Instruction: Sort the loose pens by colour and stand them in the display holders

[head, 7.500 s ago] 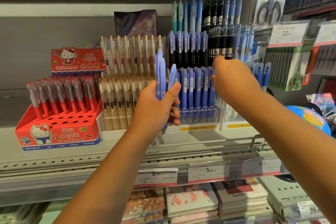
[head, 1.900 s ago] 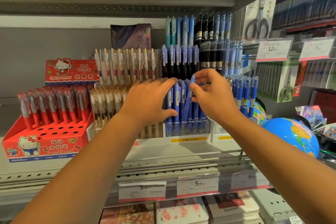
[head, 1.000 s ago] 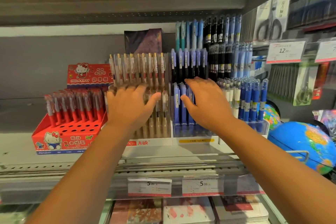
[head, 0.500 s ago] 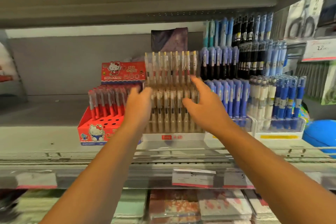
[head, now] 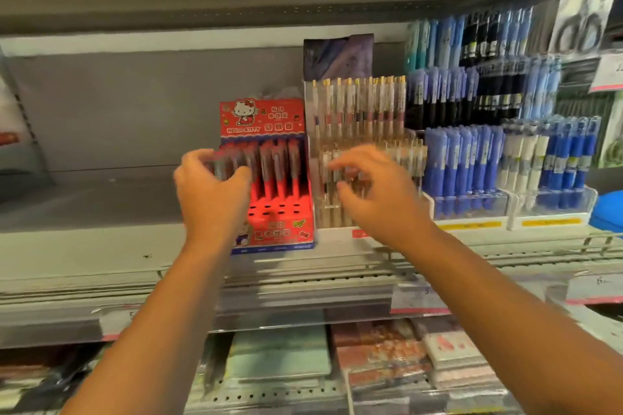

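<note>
Shelving fills your view, with a bare grey shelf [head: 84, 212] at far left. Your left hand [head: 210, 194] is curled around several red pens [head: 269, 168] standing in the red holder [head: 279, 212], whose front holes are unfilled. Your right hand [head: 377, 192] hovers at the clear pens [head: 357, 111], fingers spread; whether it grips one is blurred. Further right, the blue pens [head: 462, 158] stand in tidy rows, so that section looks finished, while red and clear likely remain.
</note>
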Tool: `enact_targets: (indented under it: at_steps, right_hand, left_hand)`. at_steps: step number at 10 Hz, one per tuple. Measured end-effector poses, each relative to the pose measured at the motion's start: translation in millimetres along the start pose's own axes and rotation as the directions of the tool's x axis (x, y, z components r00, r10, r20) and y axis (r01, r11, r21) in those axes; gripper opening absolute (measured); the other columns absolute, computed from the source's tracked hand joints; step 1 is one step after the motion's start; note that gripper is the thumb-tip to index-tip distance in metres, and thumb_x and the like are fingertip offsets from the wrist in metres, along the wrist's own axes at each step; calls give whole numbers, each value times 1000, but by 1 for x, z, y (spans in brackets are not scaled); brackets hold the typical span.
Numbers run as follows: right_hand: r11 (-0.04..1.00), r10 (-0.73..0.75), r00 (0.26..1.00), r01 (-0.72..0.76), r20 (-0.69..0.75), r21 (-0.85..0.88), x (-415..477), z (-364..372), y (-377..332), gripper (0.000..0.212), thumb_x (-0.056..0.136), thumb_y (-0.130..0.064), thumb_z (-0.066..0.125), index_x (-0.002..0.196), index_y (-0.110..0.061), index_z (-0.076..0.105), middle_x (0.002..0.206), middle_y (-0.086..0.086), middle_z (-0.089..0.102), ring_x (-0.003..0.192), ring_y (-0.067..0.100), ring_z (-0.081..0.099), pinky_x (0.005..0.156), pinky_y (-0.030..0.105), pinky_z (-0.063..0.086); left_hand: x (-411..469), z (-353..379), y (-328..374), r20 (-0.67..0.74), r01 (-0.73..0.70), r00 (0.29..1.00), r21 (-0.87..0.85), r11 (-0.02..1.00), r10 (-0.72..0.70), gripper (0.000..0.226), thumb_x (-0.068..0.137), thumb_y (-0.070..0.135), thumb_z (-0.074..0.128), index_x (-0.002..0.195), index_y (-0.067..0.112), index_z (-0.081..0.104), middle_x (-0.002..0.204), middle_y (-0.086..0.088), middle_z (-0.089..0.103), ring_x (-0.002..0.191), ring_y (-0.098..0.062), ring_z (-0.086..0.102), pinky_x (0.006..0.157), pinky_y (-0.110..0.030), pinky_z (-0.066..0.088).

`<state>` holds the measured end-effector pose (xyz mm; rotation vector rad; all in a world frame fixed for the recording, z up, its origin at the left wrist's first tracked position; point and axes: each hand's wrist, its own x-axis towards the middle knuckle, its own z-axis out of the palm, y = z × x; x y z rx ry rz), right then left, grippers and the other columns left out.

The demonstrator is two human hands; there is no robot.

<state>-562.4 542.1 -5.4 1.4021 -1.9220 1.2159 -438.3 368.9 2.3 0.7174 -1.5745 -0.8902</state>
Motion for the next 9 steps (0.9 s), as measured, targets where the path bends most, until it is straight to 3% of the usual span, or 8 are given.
enact_targets:
  at_steps: [1,2,4,5,6,7,8,9]
  right_hand:
    - [992,103,974,-86,203,-90,0,26,-7,38,88,-26,71,126,-23,65,110,-8,62,88,0,56,87,23,47]
    - [968,196,943,-142,268,-209,3,35,-8,43,83,-37,77,123,-25,67,109,-7,67,85,3,55,82,25,47]
    - [942,264,931,-192,252,-277,8,44,-17,33,81,-29,78,111,-17,74,84,-10,58,79,13,59,82,38,55]
    - [925,278,928,-189,247,-328,10,46,-17,28,83,-29,76,107,-14,74,91,-2,65,82,16,61,82,38,55]
    - [918,271,928,-170,255,-358,9,48,-18,25,86,-29,74,103,-11,75,92,2,66,83,19,63,82,40,55]
    - [934,268,936,-194,228,-301,3,43,-21,23,91,-24,69,110,-13,73,104,2,68,89,17,63,85,37,55]
    - [964,262,963,-258,66,-69,-15,23,-29,21,92,-21,65,112,-20,71,106,-7,66,89,5,62,84,23,51]
    - [957,246,966,-227,-85,183,-69,-2,-48,19,91,-17,66,106,-28,69,99,-18,66,92,-2,61,81,12,49]
  left_hand:
    - [7,-14,-18,134,292,941,150,945,-312,68,83,29,70,140,6,39,139,-14,46,117,-31,53,86,-40,47]
    - [9,-14,-20,301,420,853,89,903,-426,27,88,28,66,99,5,56,108,-14,64,82,-24,59,59,-33,38]
    - [14,-15,-23,354,424,838,60,904,-416,26,85,26,62,104,9,60,95,-9,66,88,-26,63,65,-35,44]
    - [17,-16,-24,401,425,815,77,902,-418,22,84,26,60,100,10,62,97,-11,70,90,-28,66,67,-38,49]
    - [19,-16,-26,434,420,802,78,904,-410,24,82,28,60,98,11,64,101,-14,72,96,-33,67,88,-50,53]
    - [17,-14,-27,398,396,830,74,915,-391,41,81,30,60,117,11,57,119,-14,65,105,-33,63,92,-53,51]
    - [2,-25,-18,208,147,967,4,989,-145,47,85,27,61,130,22,49,130,0,56,114,-20,57,95,-45,48]
    - [-49,-58,-13,235,-168,952,-130,977,195,21,91,14,63,101,32,62,100,14,68,93,-2,63,78,-23,52]
